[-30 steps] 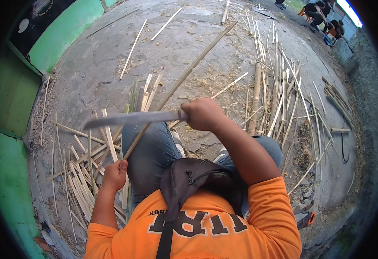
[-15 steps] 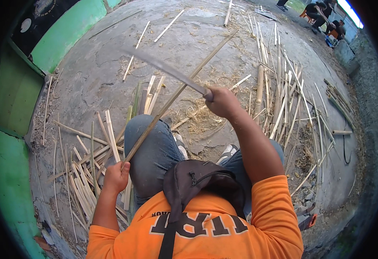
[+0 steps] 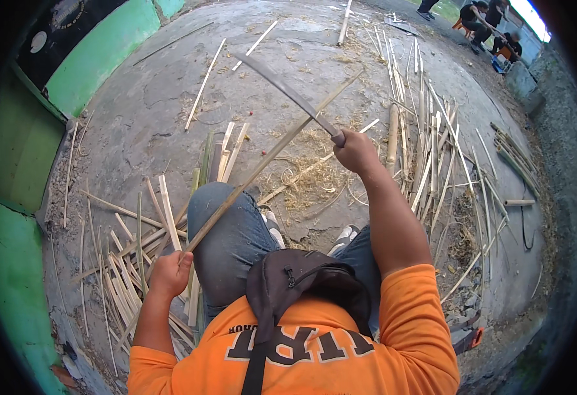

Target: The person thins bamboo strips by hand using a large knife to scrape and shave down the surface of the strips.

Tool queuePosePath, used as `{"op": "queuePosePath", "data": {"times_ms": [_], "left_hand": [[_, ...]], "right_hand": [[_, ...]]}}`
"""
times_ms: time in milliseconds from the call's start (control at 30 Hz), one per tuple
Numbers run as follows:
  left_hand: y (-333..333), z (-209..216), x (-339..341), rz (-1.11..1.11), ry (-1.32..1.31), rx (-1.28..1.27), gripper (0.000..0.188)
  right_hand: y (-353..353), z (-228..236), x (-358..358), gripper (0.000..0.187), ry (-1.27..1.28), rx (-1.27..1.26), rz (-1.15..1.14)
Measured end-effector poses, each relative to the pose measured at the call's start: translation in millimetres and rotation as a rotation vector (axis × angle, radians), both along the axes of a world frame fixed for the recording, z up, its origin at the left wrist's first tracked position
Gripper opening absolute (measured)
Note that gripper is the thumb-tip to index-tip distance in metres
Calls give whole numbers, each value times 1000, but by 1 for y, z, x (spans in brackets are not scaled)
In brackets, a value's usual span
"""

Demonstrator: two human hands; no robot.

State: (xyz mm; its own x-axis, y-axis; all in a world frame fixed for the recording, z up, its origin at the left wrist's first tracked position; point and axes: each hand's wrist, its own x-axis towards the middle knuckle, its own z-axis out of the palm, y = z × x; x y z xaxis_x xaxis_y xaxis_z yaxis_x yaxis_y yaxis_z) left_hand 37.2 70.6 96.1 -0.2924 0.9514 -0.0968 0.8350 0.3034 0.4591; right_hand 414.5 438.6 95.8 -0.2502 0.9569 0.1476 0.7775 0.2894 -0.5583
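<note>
My left hand (image 3: pixel 172 272) is closed around the near end of a long bamboo strip (image 3: pixel 256 176). The strip slants across my left knee, its far end pointing ahead and to the right. In my right hand (image 3: pixel 357 153) is the handle of a machete (image 3: pixel 286 92), whose long curved blade points up and to the left. The blade crosses the strip near its upper part; whether the edge touches it I cannot tell. Below the crossing, pale shavings (image 3: pixel 314 168) lie on the ground in front of my feet.
Cut bamboo strips (image 3: pixel 122 283) are heaped at my left, beside a green wall (image 3: pixel 5 276). More strips (image 3: pixel 433 151) lie on the right, with a thicker bamboo piece (image 3: pixel 392 138). A saw-like tool (image 3: pixel 467 339) with an orange part rests behind my right elbow. Several people (image 3: pixel 486 26) sit or stand far right.
My right hand has moved right and slightly down along with the machete, and the blade is more steeply angled. The strip's far end has dipped slightly.
</note>
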Motion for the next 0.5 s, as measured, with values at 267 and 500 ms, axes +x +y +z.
{"op": "queuePosePath", "data": {"times_ms": [267,500], "left_hand": [[0,-8,7,15,-59,11,63],[-4,-28,-10,-28,-109,68,64]], "right_hand": [[-34,6,-29,14,-75,136,321],[-26,22,-24,18,-280,279,383]]}}
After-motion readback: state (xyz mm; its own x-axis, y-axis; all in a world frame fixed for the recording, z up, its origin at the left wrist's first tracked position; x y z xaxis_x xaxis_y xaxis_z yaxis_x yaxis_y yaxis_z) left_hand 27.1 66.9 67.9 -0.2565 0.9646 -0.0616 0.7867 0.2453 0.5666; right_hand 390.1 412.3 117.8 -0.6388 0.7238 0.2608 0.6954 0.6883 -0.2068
